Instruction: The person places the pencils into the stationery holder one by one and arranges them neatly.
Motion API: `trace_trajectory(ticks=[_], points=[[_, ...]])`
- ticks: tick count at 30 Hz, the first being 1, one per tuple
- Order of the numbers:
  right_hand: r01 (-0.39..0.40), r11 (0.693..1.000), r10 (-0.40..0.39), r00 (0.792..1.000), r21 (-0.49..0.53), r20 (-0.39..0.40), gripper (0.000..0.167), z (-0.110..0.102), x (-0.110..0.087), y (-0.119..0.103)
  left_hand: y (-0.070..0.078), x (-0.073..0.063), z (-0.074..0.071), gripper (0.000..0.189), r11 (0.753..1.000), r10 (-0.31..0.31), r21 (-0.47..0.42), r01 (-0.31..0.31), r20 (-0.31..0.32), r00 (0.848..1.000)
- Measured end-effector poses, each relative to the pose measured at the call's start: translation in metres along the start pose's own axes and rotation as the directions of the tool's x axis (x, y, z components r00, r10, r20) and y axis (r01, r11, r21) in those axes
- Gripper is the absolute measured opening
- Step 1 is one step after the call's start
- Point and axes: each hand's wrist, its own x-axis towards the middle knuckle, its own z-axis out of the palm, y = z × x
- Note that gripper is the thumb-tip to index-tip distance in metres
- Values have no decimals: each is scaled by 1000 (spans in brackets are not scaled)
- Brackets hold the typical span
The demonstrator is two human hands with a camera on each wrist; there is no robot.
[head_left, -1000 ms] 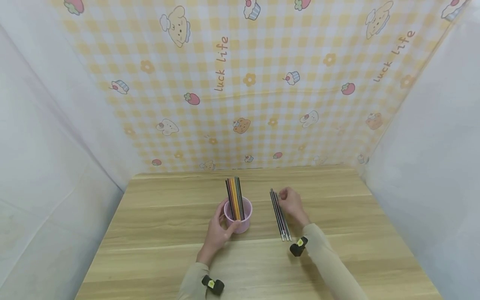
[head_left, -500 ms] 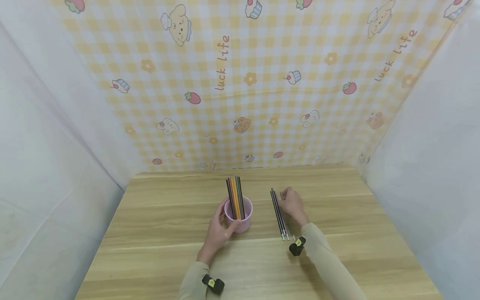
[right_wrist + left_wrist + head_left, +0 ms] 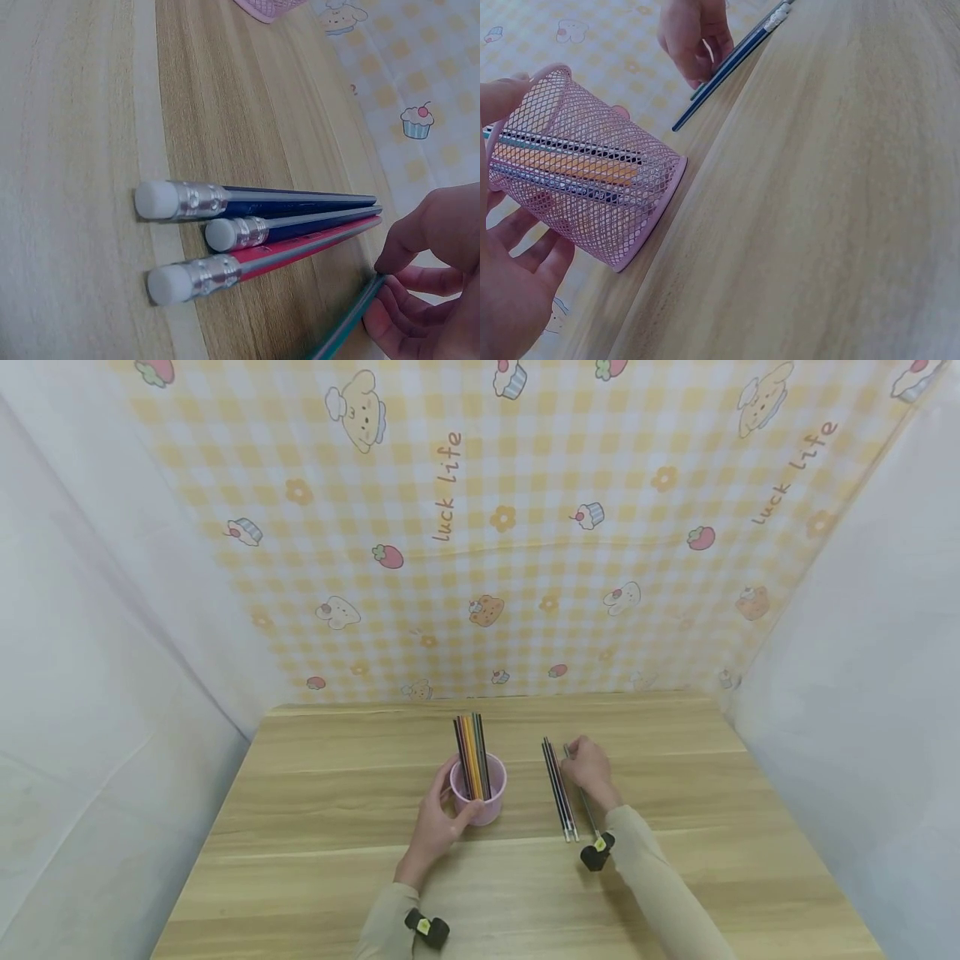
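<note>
A pink mesh pen cup point(image 3: 592, 172) stands on the wooden table, and my left hand point(image 3: 437, 825) grips it round its side. Several pencils point(image 3: 471, 752), some orange and some dark, lean together inside it. To the cup's right, my right hand point(image 3: 590, 768) pinches a green pencil point(image 3: 349, 319) near one end, between thumb and fingertips. Beside that hand lie two dark blue pencils point(image 3: 292, 204) and a red pencil point(image 3: 300, 250), side by side, their white erasers toward the near edge. The green pencil slants away from these three in the head view.
The wooden table point(image 3: 315, 860) meets a yellow checked cloth point(image 3: 420, 527) with cartoon prints at its back edge. White sheets point(image 3: 97, 693) hang on both sides. Each sleeve carries a black wrist camera point(image 3: 427, 929).
My right hand has drawn the green pencil out of the row, to the right of the others, and its near end has swung right. My left hand stays on the cup.
</note>
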Motion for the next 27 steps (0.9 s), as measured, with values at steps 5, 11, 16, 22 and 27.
trace_trajectory(ticks=[5, 11, 16, 22, 27], points=[[6, 1000, -6, 1000, 2, -11, 41, -1, 0, 1, -1, 0, 1, 82, 1000, -6, 1, 6, -5, 1000], [44, 999, -43, 997, 29, -60, 38, -5, -1, 2, -1, 0, 1, 82, 1000, -18, 5, 18, -6, 1000], [77, 997, -74, 993, 26, -96, 35, -11, -2, 1, -23, 2, 5, 83, 999, -18, 33, 19, -26, 1000], [97, 994, -91, 990, 52, -112, 35, -18, -5, -3, -38, 3, 5, 82, 1000, -5, 18, 6, -37, 999], [106, 992, -97, 988, 71, -120, 35, -22, -8, -5, -37, 2, 4, 81, 1000, -7, 7, 7, -28, 1000]])
